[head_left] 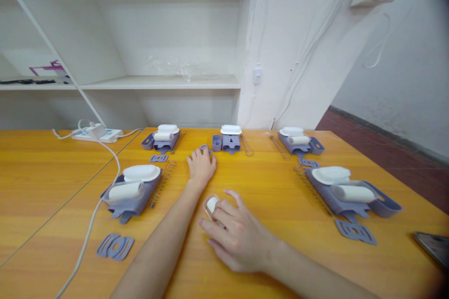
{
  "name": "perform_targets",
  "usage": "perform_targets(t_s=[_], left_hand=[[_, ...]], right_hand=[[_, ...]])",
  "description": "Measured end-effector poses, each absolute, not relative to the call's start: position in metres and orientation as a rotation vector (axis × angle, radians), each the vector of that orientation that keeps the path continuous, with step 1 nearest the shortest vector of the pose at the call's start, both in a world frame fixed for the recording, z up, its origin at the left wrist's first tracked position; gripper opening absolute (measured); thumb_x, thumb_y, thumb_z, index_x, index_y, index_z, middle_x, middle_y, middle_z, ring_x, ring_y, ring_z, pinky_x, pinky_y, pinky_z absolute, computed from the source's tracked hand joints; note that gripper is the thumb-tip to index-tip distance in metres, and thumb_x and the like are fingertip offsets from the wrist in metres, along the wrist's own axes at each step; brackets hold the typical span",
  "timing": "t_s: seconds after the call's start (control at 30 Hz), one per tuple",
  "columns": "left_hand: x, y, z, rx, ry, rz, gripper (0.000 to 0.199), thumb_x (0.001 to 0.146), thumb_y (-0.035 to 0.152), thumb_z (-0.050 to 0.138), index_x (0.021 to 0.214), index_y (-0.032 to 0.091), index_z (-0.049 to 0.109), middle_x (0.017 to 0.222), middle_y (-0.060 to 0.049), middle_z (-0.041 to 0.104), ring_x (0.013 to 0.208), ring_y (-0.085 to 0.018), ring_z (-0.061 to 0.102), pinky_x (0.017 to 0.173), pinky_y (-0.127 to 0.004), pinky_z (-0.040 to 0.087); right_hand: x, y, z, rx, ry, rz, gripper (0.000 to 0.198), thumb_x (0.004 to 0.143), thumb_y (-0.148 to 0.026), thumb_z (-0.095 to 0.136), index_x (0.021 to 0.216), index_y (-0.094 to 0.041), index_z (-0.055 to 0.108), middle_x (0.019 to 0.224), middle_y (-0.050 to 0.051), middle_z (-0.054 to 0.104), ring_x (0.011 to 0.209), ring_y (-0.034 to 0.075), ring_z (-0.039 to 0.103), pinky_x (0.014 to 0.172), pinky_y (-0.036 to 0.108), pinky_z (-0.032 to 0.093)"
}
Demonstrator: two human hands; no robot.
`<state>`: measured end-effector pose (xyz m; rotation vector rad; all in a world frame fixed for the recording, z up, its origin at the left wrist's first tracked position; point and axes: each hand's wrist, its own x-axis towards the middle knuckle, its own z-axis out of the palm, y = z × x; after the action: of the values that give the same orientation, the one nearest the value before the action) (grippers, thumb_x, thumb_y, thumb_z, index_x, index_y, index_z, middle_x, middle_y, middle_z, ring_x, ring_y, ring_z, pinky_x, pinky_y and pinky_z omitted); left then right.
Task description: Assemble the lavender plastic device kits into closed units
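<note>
White roll in clear cover (212, 204) mid-surface (280, 205), right hand (238, 233) bent over it, pinch unclear, left hand (202, 165) loosely spread at flat grey piece (205, 148) near far edge, open room rightward to grey basket (351, 208)

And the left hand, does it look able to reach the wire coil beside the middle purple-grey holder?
Probably yes: nothing visible blocks the left hand from the wire coil if it passes in front of the middle purple-grey holder. Its fingers seem to be at a flat purple-grey piece, though.
</note>
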<state>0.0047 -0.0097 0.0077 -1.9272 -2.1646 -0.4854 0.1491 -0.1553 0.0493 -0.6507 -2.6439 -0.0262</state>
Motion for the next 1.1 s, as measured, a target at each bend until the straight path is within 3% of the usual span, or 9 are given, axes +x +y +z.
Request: perform_targets(t_s=[0.17, 0.47, 0.73, 0.87, 1.1], left_hand=[[0.004, -0.009, 0.005, -1.928, -2.142, -0.511, 0.043, 0.087, 0.043, 0.038, 0.121, 0.019, 0.047, 0.110, -0.014, 0.053, 0.105, -0.030, 0.047, 0.087, -0.043, 0.033], [0.004, -0.008, 0.002, -1.918, -2.115, -0.524, 0.044, 0.087, 0.043, 0.037, 0.124, 0.019, 0.043, 0.110, -0.014, 0.053, 0.104, -0.030, 0.047, 0.085, -0.043, 0.033], [0.003, -0.008, 0.001, -1.915, -2.097, -0.543, 0.044, 0.087, 0.043, 0.037, 0.123, 0.019, 0.043, 0.109, -0.014, 0.054, 0.102, -0.030, 0.048, 0.083, -0.043, 0.034], [0.003, -0.007, 0.000, -1.903, -2.102, -0.540, 0.044, 0.087, 0.043, 0.038, 0.123, 0.019, 0.042, 0.109, -0.014, 0.054, 0.102, -0.030, 0.049, 0.084, -0.043, 0.034], [0.003, -0.009, 0.004, -1.915, -2.120, -0.525, 0.043, 0.086, 0.042, 0.040, 0.123, 0.019, 0.042, 0.110, -0.013, 0.054, 0.102, -0.029, 0.049, 0.084, -0.042, 0.034]], right_hand=[[0.146, -0.155, 0.051, -0.586, -2.655, 0.048, 0.037, 0.085, -0.030, 0.046, 0.120, -0.019, 0.050, 0.096, 0.011, 0.062, 0.106, 0.025, 0.047, 0.100, 0.055, 0.022], [0.143, -0.151, 0.050, -0.500, -2.710, 0.078, 0.051, 0.082, -0.028, 0.047, 0.132, -0.018, 0.040, 0.110, 0.012, 0.059, 0.116, 0.026, 0.043, 0.102, 0.057, 0.021], [0.134, -0.137, 0.036, -0.578, -2.606, -0.053, 0.035, 0.090, -0.024, 0.042, 0.125, -0.021, 0.048, 0.106, 0.009, 0.061, 0.110, 0.021, 0.047, 0.104, 0.049, 0.025], [0.137, -0.130, 0.039, -0.637, -2.539, -0.031, 0.043, 0.088, -0.039, 0.045, 0.125, -0.018, 0.048, 0.113, 0.011, 0.059, 0.111, 0.024, 0.047, 0.104, 0.051, 0.023], [0.158, -0.082, 0.058, -0.933, -2.355, -0.224, 0.040, 0.090, -0.033, 0.042, 0.124, -0.015, 0.050, 0.120, 0.012, 0.055, 0.115, 0.024, 0.043, 0.106, 0.048, 0.018]])
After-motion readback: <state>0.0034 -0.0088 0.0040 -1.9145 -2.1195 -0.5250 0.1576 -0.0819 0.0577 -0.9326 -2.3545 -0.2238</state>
